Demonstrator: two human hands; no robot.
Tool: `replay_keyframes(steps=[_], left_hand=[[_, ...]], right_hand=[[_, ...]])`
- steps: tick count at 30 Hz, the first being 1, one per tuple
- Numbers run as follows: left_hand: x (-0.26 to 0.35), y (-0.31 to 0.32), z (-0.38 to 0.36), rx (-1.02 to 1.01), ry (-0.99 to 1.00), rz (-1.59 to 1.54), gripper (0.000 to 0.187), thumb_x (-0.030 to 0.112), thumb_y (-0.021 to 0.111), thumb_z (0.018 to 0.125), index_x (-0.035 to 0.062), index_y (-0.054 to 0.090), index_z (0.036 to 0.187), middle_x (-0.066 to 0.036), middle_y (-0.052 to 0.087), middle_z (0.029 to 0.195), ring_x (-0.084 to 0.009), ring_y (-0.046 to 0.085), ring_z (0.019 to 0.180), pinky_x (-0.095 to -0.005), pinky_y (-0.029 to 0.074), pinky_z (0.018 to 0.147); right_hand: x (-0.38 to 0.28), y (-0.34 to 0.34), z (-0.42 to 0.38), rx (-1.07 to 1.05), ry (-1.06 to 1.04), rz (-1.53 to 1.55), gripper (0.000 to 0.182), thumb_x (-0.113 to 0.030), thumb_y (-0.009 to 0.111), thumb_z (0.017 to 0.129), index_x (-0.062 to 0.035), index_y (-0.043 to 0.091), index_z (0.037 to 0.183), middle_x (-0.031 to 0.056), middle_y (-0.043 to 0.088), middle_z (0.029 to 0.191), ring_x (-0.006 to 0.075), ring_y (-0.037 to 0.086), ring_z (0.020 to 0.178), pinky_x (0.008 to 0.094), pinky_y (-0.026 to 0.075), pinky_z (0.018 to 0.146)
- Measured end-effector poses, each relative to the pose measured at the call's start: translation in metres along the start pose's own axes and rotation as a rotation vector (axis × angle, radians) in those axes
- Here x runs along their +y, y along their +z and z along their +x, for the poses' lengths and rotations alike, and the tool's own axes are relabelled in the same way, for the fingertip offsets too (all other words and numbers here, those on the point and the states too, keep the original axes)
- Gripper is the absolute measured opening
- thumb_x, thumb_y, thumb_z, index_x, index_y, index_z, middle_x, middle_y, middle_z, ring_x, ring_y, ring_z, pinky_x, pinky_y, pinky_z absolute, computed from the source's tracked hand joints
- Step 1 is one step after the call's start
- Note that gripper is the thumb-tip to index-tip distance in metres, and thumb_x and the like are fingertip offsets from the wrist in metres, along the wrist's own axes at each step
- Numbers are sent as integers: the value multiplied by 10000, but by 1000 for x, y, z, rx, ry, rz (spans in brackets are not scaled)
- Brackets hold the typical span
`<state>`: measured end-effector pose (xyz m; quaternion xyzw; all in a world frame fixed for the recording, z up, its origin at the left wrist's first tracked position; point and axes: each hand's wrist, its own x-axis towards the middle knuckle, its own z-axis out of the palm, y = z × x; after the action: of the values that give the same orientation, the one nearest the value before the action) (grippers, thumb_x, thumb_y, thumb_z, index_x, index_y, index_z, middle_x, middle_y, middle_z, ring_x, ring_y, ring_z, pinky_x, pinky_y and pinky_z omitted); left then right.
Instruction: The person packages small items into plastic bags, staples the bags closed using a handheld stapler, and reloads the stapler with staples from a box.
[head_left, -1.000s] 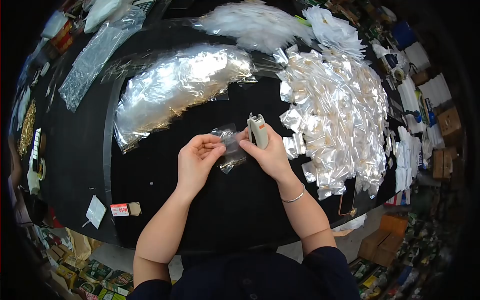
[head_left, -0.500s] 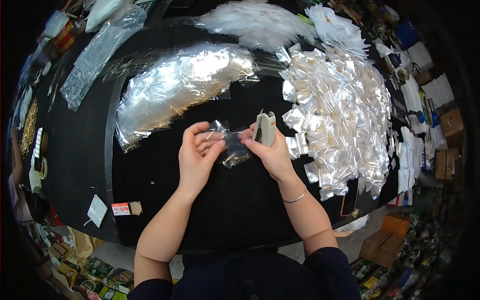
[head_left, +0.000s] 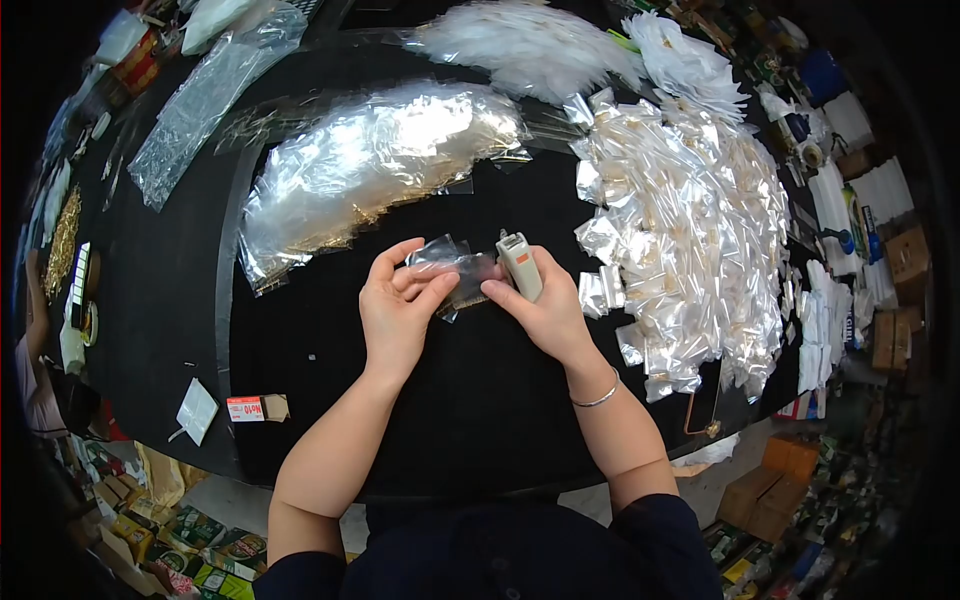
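Between my two hands a small clear plastic bag point(head_left: 467, 279) is held, with something gold-coloured at its lower edge. My left hand point(head_left: 402, 302) pinches its left side between thumb and fingers. In my right hand point(head_left: 541, 305) is a pale grey stapler point(head_left: 520, 268) with an orange mark, while the thumb touches the bag's right side. A curved heap of clear bags with gold contents point(head_left: 365, 165) lies beyond my left hand. To the right of my right hand spreads a large pile of folded shiny packets point(head_left: 680, 240).
White translucent bags point(head_left: 520, 50) lie at the far edge of the black table point(head_left: 460, 430). A red and white box point(head_left: 257, 408) and a white square item point(head_left: 195, 411) are at the near left. Part of another person point(head_left: 38, 370) shows at the far left.
The stapler has turned and tilted, and its orange mark now faces the camera. The bag between my hands has shifted and folded closer together. The whole view has moved slightly.
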<state>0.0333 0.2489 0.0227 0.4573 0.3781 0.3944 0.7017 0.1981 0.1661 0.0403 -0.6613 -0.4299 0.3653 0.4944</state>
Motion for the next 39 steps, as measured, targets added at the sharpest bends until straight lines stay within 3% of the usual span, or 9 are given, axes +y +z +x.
replay_keyframes(steps=[2, 7, 14, 19, 27, 30, 39], left_hand=[[1, 0, 0, -4, 5, -40, 533, -48, 722, 844, -63, 438, 1296, -162, 706, 997, -166, 690, 933, -267, 555, 846], [3, -1, 1, -4, -6, -58, 508, -48, 723, 843, -62, 454, 1274, -159, 707, 998, -165, 689, 935, -269, 554, 848], [4, -1, 1, -21, -27, -48, 486, -50, 722, 842, -59, 469, 1256, -148, 707, 999, -163, 689, 937, -264, 553, 853], [1, -3, 3, -20, -27, -49, 462, -49, 721, 843, -56, 486, 1240, -143, 706, 1000, -159, 689, 938, -258, 555, 848], [-1, -9, 4, -66, 3, 60, 346, -32, 718, 851, -62, 563, 1159, -130, 704, 993, -149, 694, 914, -255, 562, 821], [2, -6, 0, -100, 19, 248, 241, -20, 725, 851, -71, 620, 1061, -108, 709, 967, -140, 698, 874, -256, 562, 799], [-9, -13, 4, -126, 41, 151, 134, 25, 697, 894, -70, 664, 982, -90, 717, 904, -132, 695, 841, -247, 557, 768]], right_hand=[[2, 0, 0, -5, 79, 9, 321, -97, 762, 844, 5, 568, 1078, 56, 664, 993, 135, 631, 925, 277, 510, 835], [4, 7, 0, 69, 57, 114, 349, -87, 763, 840, 7, 554, 1104, 56, 656, 970, 127, 623, 887, 268, 503, 802], [4, 9, 1, 96, 97, 486, 391, -55, 748, 844, 13, 523, 1156, 77, 658, 957, 132, 628, 869, 265, 507, 812], [1, 13, 0, 102, 153, 423, 354, -49, 740, 852, 15, 535, 1134, 71, 653, 943, 130, 626, 865, 269, 507, 813], [8, 14, 1, 204, -4, 268, 298, -48, 727, 863, 19, 553, 1096, 56, 642, 923, 117, 616, 849, 270, 507, 801], [8, 13, 2, 203, 23, 346, 298, -46, 723, 865, 15, 548, 1099, 64, 646, 932, 121, 615, 853, 274, 507, 805], [3, 16, 0, 133, 69, 497, 326, -31, 720, 858, 21, 540, 1126, 106, 668, 995, 154, 637, 902, 281, 509, 839]])
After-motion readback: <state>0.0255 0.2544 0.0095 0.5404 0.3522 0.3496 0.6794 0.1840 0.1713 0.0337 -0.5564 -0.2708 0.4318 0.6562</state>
